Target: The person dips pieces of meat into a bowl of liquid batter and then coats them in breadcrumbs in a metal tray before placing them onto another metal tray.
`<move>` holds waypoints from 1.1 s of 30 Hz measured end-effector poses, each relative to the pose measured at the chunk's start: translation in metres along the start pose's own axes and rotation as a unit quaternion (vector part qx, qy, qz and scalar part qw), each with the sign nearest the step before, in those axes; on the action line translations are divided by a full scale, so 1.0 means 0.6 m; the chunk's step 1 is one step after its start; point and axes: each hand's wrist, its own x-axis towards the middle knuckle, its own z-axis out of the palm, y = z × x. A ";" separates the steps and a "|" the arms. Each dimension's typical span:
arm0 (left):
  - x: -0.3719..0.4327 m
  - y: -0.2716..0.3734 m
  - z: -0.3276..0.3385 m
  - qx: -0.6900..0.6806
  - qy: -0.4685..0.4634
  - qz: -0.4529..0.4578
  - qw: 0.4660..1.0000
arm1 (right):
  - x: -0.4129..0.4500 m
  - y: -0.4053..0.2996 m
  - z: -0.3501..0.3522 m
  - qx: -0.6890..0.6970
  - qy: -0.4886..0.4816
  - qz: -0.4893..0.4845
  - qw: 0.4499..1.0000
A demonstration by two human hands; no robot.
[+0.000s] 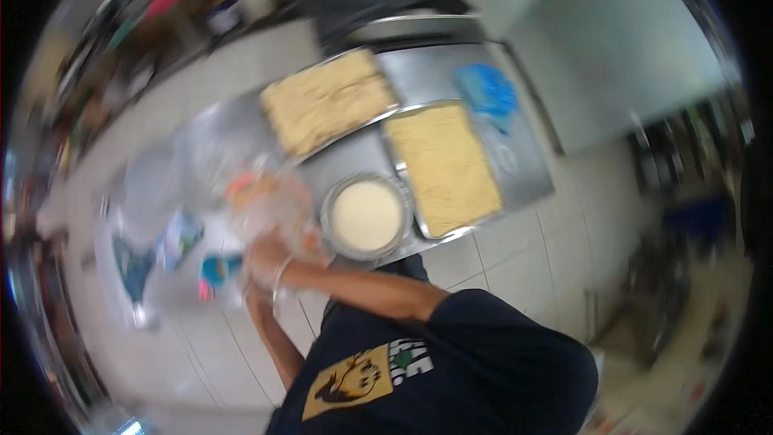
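Note:
My right hand [266, 258] reaches across to the left at the table's near edge, and my left hand [253, 284] is close below it, partly hidden. Clear thin plastic, apparently gloves, covers both; blur hides the fingers. Just beyond my right hand lies a clear plastic bag [275, 208] with pink and orange colours; whether I grip it cannot be told. Right of it stands a round bowl [326, 217] of pale creamy liquid [367, 215]. Two metal trays hold flat yellowish layers, one layer [329, 99] at the back, the other [447, 169] right of the bowl.
A blue plastic bag [489, 92] lies on the metal table [423, 75] at the back right. Left of my hands are a blue-green cup-like object [215, 270], a teal cloth-like item [133, 269] and a patterned packet [180, 238]. A large pale panel [610, 54] stands beyond the table's right side.

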 end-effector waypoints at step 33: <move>-0.120 0.047 0.372 0.233 -0.118 0.318 0.911 | -0.216 0.221 -0.317 0.665 0.078 0.011 0.743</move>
